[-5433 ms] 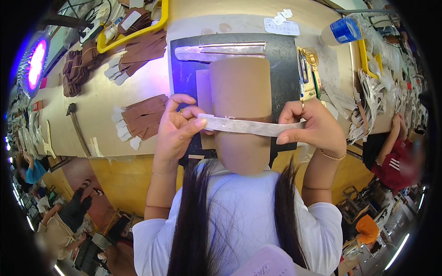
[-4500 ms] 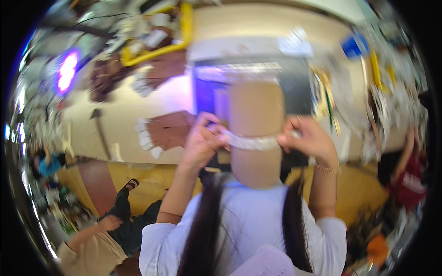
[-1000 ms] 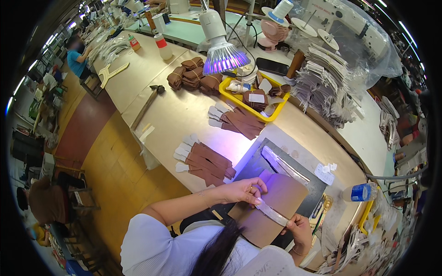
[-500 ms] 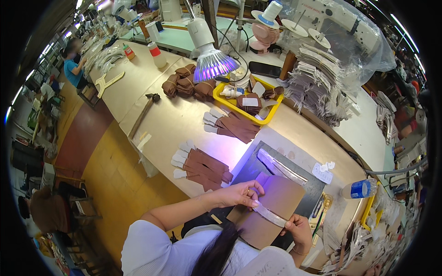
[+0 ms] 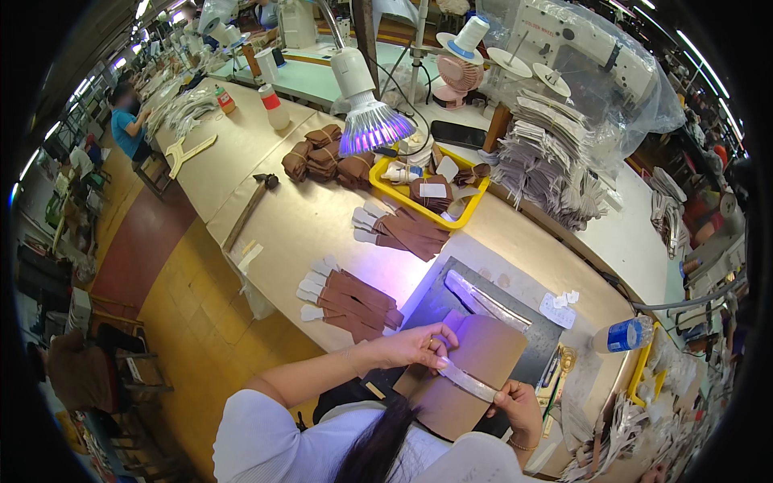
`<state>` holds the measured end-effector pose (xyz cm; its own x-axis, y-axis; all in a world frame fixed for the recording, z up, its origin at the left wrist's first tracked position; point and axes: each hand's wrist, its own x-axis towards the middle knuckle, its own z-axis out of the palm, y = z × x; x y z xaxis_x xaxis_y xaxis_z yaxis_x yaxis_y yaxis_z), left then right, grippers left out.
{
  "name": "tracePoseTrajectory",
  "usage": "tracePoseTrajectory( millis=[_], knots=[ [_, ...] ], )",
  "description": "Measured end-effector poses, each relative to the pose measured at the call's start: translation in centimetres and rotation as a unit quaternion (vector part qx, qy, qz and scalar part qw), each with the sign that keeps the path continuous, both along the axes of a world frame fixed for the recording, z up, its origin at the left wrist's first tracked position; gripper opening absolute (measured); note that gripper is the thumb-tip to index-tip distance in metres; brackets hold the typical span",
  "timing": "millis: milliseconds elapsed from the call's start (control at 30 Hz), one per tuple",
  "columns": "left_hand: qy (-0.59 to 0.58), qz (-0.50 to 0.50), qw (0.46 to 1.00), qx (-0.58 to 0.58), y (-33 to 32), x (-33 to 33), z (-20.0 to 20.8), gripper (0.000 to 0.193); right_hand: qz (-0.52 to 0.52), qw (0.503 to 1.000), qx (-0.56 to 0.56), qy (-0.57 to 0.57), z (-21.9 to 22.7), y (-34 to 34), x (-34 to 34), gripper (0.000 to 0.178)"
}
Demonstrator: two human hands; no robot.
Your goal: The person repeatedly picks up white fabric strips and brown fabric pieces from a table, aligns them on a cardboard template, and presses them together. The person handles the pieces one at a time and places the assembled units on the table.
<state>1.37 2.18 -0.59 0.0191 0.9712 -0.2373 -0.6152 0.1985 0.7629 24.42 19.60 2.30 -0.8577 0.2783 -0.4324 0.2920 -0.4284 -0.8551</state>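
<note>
A curved brown board (image 5: 475, 354) lies close in front of me, its lower part over my lap. Across it runs a pale, narrow strip (image 5: 469, 381), whitish at the left and edged with brown toward the right. My left hand (image 5: 424, 348) pinches the strip's left end between thumb and fingers. At the other end, my right hand (image 5: 515, 402) grips the strip near the board's right edge. Beyond the board, a dark flat slab (image 5: 515, 334) carries a long shiny bar (image 5: 483, 302). Left of it lie fanned brown strips with white ends (image 5: 354, 299).
A lit lamp (image 5: 372, 121) hangs over the table. Beyond are a yellow tray (image 5: 451, 221), bundled brown pieces (image 5: 324, 157) and a second fan of strips (image 5: 403, 229). A hammer (image 5: 248, 211) lies to the left. At right stand a water bottle (image 5: 624, 334) and stacked pale pieces (image 5: 547, 145).
The whole view has shifted slightly. Both hands keep their hold on the strip, with hardly any movement against the board.
</note>
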Motion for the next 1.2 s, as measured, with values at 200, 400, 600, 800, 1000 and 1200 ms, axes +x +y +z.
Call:
tracePoseTrajectory(
  millis=[200,400,600,800,1000,1200],
  knots=[
    [0.011,-0.015,1.0,-0.006,0.08,-0.19,0.24,0.041,0.005,1.0,0.004,0.0,-0.26,0.12,0.09,0.025],
    [-0.007,-0.014,1.0,-0.011,0.14,-0.15,0.22,0.041,0.014,1.0,0.0,-0.013,-0.14,0.37,-0.01,0.024],
    [-0.028,-0.017,0.999,-0.004,0.14,-0.35,0.25,0.041,0.009,1.0,-0.002,-0.017,-0.05,0.32,-0.1,0.024],
    [-0.016,0.008,1.0,-0.001,-0.21,0.38,-0.25,0.042,-0.005,1.0,-0.01,0.0,-0.46,0.06,0.12,0.025],
    [-0.009,0.016,1.0,0.003,-0.25,0.35,-0.18,0.043,-0.01,1.0,-0.005,0.007,-0.49,0.04,-0.08,0.025],
    [-0.008,0.005,1.0,0.006,-0.15,0.31,-0.08,0.043,-0.01,1.0,-0.005,0.008,-0.83,0.09,0.27,0.025]
  ],
)
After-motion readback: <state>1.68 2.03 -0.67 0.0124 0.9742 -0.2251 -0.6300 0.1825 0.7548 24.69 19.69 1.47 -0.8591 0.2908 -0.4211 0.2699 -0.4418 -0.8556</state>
